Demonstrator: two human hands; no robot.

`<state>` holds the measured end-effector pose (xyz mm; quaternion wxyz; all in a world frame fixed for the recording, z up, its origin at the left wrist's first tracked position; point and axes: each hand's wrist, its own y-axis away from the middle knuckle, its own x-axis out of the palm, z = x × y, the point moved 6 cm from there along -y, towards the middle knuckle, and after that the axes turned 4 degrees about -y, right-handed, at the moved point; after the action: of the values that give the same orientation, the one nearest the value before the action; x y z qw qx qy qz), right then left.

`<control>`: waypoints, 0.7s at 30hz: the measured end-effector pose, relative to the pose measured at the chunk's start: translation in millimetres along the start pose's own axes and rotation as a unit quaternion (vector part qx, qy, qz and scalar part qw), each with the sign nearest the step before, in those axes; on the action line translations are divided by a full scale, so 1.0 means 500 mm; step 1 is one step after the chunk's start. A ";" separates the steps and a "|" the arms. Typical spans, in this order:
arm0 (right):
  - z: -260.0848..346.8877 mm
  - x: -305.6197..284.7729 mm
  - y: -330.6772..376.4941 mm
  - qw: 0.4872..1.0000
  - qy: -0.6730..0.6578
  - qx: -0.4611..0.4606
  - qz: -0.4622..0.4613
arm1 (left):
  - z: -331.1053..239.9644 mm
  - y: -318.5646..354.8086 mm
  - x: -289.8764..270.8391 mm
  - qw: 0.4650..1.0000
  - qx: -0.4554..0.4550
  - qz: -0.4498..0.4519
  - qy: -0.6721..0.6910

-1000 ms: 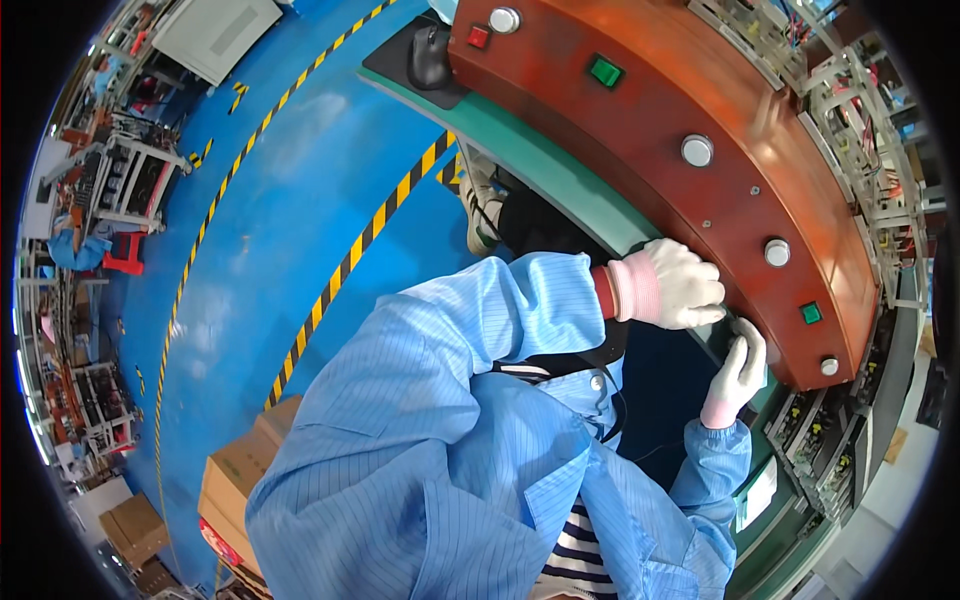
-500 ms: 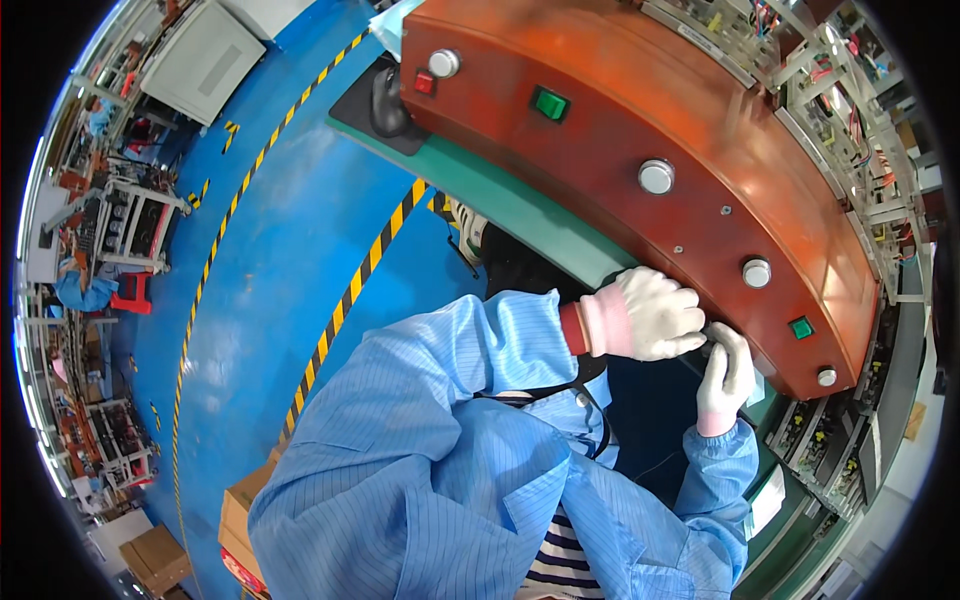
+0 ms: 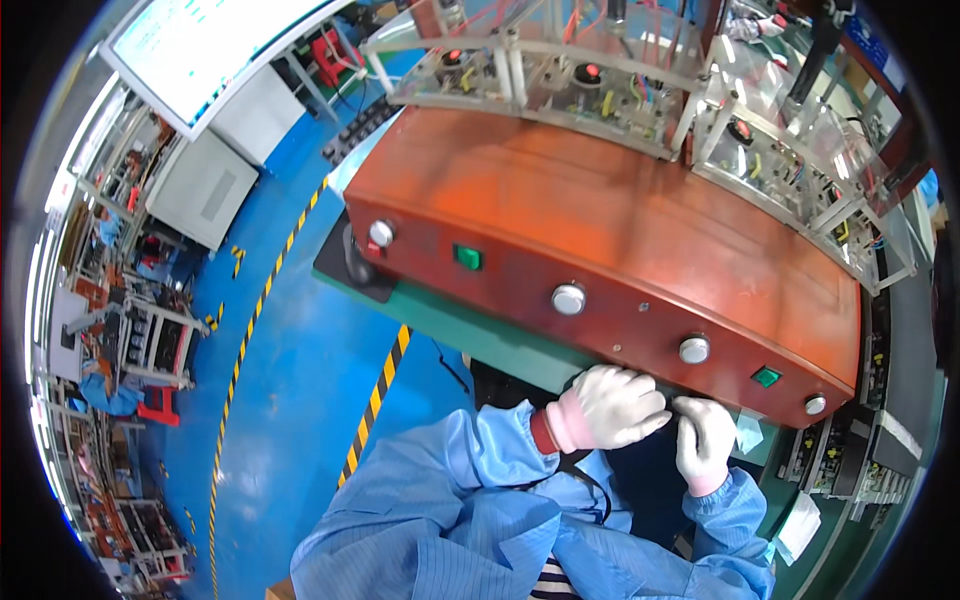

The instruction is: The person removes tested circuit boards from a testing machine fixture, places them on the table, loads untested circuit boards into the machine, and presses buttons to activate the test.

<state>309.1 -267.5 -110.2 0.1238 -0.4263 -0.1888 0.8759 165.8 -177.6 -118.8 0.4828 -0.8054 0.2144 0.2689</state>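
My left hand (image 3: 610, 405) and my right hand (image 3: 705, 440), both in white gloves with blue coat sleeves, meet fingertip to fingertip at the front edge of a green bench top (image 3: 480, 335). Their fingers are curled toward each other, and anything between them is hidden. Just above them runs the front of a long orange-red machine housing (image 3: 620, 230). On its face are silver round knobs (image 3: 568, 298) and square green buttons (image 3: 766, 376); the nearest knob (image 3: 693, 349) is just above my hands.
A black mouse on a dark mat (image 3: 355, 265) lies at the bench's left end. Clear-covered wired stations (image 3: 560, 70) stand behind the housing. Yellow-black tape (image 3: 375, 400) crosses the blue floor at left, beyond it a white cabinet (image 3: 205, 185). White slips (image 3: 800, 525) lie at right.
The view has swung up and left, so the housing now sits level across the middle. My two hands have closed in until their fingertips touch.
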 end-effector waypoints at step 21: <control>0.004 -0.011 -0.005 0.998 -0.051 0.022 -0.008 | -0.026 -0.021 0.006 0.999 -0.012 0.012 0.035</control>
<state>310.9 -267.7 -104.1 0.1306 -0.3764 -0.1794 0.8995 177.4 -184.7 -108.6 0.4619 -0.8174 0.2381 0.2486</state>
